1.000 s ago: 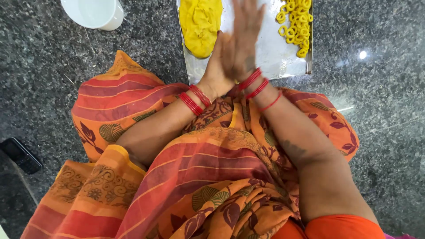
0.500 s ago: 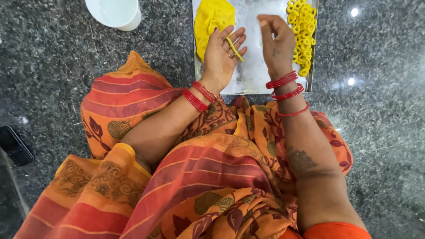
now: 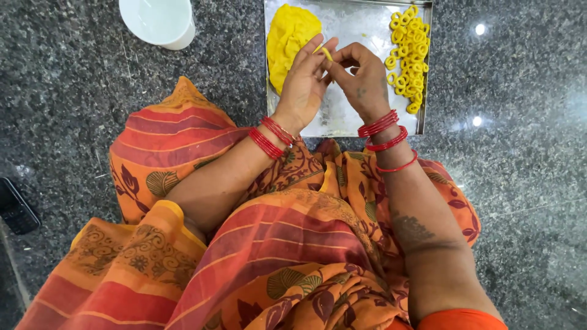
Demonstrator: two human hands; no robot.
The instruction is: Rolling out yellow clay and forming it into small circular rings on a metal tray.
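**Both hands meet on a thin strip of yellow dough above the tray**

The person sits on a dark speckled stone floor (image 3: 92, 91), an orange and red patterned garment (image 3: 257, 244) spread over the lap, with a shallow steel tray (image 3: 342, 122) set just ahead of the knees. The left hand (image 3: 302, 85) and the right hand (image 3: 361, 76) come together over the middle of the tray, fingertips touching. Between them is a short strip of yellow dough (image 3: 326, 53), pinched from both sides; its long axis runs at a slant, from upper left to lower right, and it lies at the fingertips of both hands, neither one clearly nearer. Both hands are partly curled, thumbs and forefingers closed on the strip, the other fingers loosely bent.

To the left of the hands, in the tray's far left corner, lies the lump of yellow dough (image 3: 290, 36), partly hidden by the left hand. Along the tray's right edge is a heap of small dough rings (image 3: 408, 58), just beside the right hand. Red bangles (image 3: 382, 131) circle both wrists. A white bowl (image 3: 159, 21) stands on the floor, well apart to the left, and a dark flat object (image 3: 15, 208) lies at the left margin.
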